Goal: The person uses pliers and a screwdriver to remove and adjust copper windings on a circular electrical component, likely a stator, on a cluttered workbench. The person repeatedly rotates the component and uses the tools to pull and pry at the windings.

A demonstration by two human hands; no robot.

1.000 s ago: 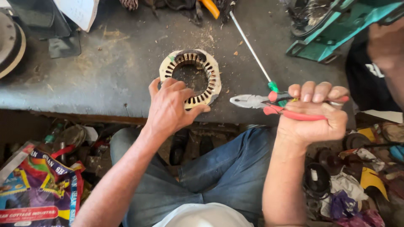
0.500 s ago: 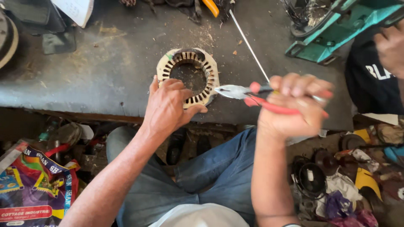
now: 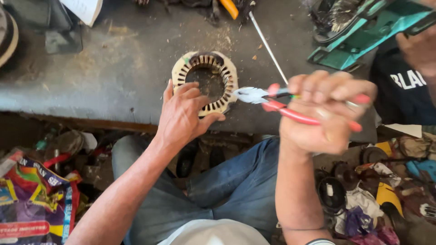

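Observation:
A cream slotted ring, a motor stator core [image 3: 205,66], lies flat on the grey workbench [image 3: 113,72]. My left hand [image 3: 184,113] rests on its near rim, fingers spread over the slots and the thumb at its right side. My right hand [image 3: 324,111] grips red-handled pliers [image 3: 272,100] together with a thin screwdriver. The pliers' silver jaws point left and sit at the ring's right edge.
A long white rod [image 3: 268,45] lies on the bench behind the ring. A teal metal frame [image 3: 363,31] stands at the back right, beside another person in a dark shirt [image 3: 404,81]. Scrap parts and a colourful bag [image 3: 32,199] crowd the floor below.
My right hand has carried the pliers leftward until the jaws reach the ring's right edge. My left hand has stayed on the ring.

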